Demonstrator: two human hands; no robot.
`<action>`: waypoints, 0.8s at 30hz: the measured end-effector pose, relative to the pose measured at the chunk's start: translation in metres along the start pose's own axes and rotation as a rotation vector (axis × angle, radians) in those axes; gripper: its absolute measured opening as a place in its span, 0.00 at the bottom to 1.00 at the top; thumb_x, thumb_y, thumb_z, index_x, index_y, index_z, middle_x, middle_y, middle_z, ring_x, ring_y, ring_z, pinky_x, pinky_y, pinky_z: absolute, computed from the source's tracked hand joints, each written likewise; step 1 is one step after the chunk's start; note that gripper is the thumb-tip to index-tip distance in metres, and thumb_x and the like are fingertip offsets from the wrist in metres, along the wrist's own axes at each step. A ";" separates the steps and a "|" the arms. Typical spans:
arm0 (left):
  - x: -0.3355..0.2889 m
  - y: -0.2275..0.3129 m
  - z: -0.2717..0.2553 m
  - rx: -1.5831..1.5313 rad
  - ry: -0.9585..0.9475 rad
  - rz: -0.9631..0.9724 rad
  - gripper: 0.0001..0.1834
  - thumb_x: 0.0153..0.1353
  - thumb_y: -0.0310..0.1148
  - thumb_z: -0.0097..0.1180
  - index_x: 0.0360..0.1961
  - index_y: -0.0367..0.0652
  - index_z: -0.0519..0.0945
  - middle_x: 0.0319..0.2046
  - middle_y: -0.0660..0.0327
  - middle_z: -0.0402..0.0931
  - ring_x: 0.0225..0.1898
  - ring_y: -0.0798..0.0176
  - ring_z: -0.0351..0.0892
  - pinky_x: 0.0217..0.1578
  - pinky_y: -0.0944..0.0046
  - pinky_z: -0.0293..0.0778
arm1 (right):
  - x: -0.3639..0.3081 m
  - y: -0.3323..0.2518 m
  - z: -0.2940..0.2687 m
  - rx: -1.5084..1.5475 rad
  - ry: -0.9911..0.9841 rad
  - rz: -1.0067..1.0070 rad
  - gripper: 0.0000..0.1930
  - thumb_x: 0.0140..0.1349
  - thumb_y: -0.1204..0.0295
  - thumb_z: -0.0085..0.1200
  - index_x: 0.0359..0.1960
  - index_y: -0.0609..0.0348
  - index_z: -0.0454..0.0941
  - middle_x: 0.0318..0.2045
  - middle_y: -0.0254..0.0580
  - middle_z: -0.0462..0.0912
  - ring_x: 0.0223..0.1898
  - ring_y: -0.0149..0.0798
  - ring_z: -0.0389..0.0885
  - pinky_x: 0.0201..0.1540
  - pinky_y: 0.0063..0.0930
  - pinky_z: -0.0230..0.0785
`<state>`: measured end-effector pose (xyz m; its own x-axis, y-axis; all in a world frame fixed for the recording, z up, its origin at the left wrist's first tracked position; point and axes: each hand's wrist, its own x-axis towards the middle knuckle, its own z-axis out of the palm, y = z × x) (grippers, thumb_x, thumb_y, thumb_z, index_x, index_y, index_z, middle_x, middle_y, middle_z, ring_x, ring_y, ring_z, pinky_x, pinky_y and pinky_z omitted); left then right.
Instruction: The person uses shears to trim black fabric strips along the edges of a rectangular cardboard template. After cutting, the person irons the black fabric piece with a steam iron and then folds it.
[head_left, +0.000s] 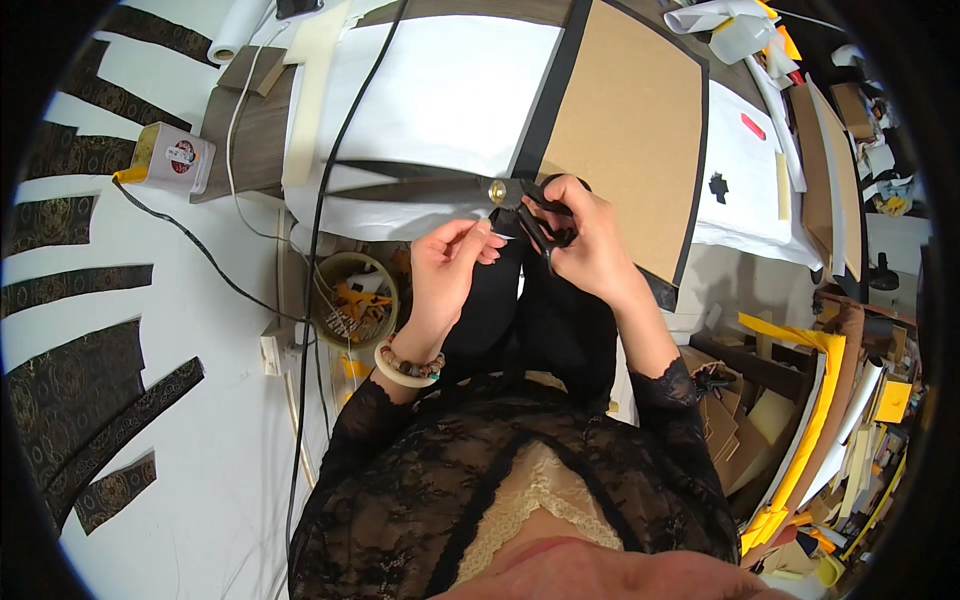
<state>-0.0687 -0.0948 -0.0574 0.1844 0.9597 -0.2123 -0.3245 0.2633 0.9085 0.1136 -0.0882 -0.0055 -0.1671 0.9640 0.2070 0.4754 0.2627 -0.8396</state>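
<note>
My right hand grips a pair of large scissors by its black handles. The scissors' round brass-coloured pivot shows, and the long dark blades point left, spread apart over the table edge. Just below the pivot, my left hand is closed in a pinch at a small black-and-white scrap. Its exact shape is hard to make out. To the right lies a tan board with a black border, its lower edge close to my right wrist. White sheeting covers the table to the left of that board.
A black cable runs down across the table's left part. Below it stands a round bin of scraps. Dark patterned strips lie on the white surface at left, near a white and yellow container. Boards and yellow-edged material crowd the right.
</note>
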 end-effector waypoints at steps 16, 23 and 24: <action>-0.004 -0.021 0.010 -0.015 -0.108 0.094 0.05 0.61 0.21 0.56 0.37 0.28 0.80 0.30 0.61 0.83 0.30 0.76 0.79 0.32 0.77 0.74 | 0.008 -0.015 -0.005 -0.172 -0.070 -0.097 0.13 0.49 0.81 0.62 0.32 0.59 0.71 0.20 0.41 0.73 0.19 0.41 0.73 0.22 0.31 0.64; -0.005 -0.016 0.017 0.020 -0.056 0.051 0.05 0.62 0.20 0.53 0.36 0.29 0.81 0.29 0.58 0.82 0.28 0.71 0.80 0.33 0.72 0.77 | 0.012 -0.014 -0.006 -0.097 -0.095 0.013 0.13 0.47 0.87 0.57 0.33 0.61 0.71 0.22 0.41 0.76 0.22 0.37 0.77 0.25 0.27 0.68; -0.005 -0.016 0.017 0.025 -0.057 0.039 0.06 0.62 0.19 0.52 0.36 0.29 0.81 0.29 0.57 0.82 0.28 0.70 0.80 0.34 0.71 0.77 | 0.011 -0.013 -0.006 -0.057 -0.091 0.043 0.14 0.46 0.88 0.56 0.34 0.61 0.71 0.23 0.42 0.77 0.23 0.36 0.79 0.26 0.25 0.69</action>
<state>-0.0485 -0.1056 -0.0646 0.2247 0.9619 -0.1560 -0.3094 0.2223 0.9246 0.1104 -0.0802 0.0103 -0.2221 0.9673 0.1227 0.5314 0.2255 -0.8166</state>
